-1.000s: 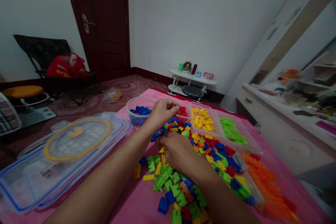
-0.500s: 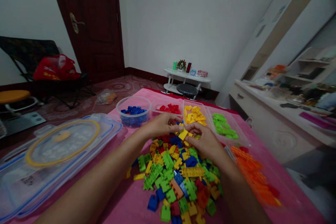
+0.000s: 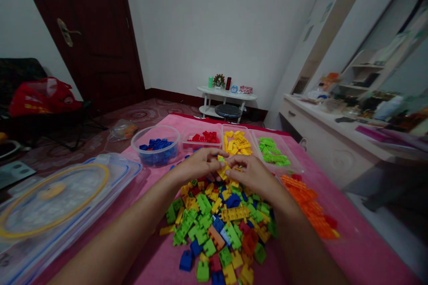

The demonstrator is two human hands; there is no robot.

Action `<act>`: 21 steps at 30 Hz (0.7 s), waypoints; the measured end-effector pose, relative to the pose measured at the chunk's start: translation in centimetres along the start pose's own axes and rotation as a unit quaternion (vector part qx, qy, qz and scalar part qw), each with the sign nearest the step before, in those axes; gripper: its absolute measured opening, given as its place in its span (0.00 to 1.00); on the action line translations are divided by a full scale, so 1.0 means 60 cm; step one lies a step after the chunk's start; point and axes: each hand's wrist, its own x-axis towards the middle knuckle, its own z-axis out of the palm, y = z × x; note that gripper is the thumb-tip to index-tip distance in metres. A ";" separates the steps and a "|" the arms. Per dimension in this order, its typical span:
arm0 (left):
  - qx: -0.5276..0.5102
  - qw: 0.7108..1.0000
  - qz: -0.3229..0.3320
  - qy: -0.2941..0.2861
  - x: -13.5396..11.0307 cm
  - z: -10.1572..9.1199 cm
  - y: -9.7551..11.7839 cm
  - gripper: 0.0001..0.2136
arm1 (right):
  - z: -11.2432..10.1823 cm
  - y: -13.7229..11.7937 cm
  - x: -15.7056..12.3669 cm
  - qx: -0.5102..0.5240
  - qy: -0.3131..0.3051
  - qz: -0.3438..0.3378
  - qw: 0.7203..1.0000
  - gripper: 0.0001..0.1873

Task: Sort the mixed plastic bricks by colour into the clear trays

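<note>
Above the far part of a mixed heap of toy building blocks [image 3: 214, 227], my two hands meet. My left hand [image 3: 202, 164] is closed, its fingertips on yellow building blocks [image 3: 222, 170]. From the other side my right hand [image 3: 249, 170] pinches the same yellow blocks between thumb and fingers. A small green bit shows at the top of the held blocks; how many pieces there are I cannot tell. Loose blue, green, yellow, red and orange blocks lie below both hands on a pink cloth [image 3: 150, 254].
Behind the heap stand a round tub [image 3: 133, 144] of blue blocks and clear boxes of red [image 3: 200, 144], yellow [image 3: 224, 136] and green blocks [image 3: 274, 156]. Orange blocks [image 3: 309, 205] lie in a box at right. Clear lids [image 3: 123, 182] are stacked at left.
The view has turned, so the table and boxes sit further left. Both hands stay together over the heap, and the yellow blocks between them are now tilted more upright.
</note>
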 end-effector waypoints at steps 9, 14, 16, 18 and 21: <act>0.042 0.997 0.017 0.070 0.016 -0.015 -0.024 0.17 | -0.046 0.023 -0.013 -0.052 -0.071 0.074 0.993 0.07; 0.129 0.983 0.071 0.112 0.024 -0.031 -0.037 0.13 | -0.050 0.047 0.002 -0.040 0.225 0.078 0.970 0.22; 0.208 0.966 0.078 0.134 0.021 -0.044 -0.038 0.11 | -0.043 0.049 0.008 -0.038 0.293 0.051 0.954 0.30; 0.292 0.944 0.057 0.143 0.014 -0.062 -0.039 0.10 | -0.032 0.046 0.012 -0.025 0.287 0.035 0.957 0.28; 0.385 0.918 -0.003 0.101 0.002 -0.082 -0.038 0.09 | -0.008 0.039 0.014 -0.015 0.216 0.025 0.976 0.17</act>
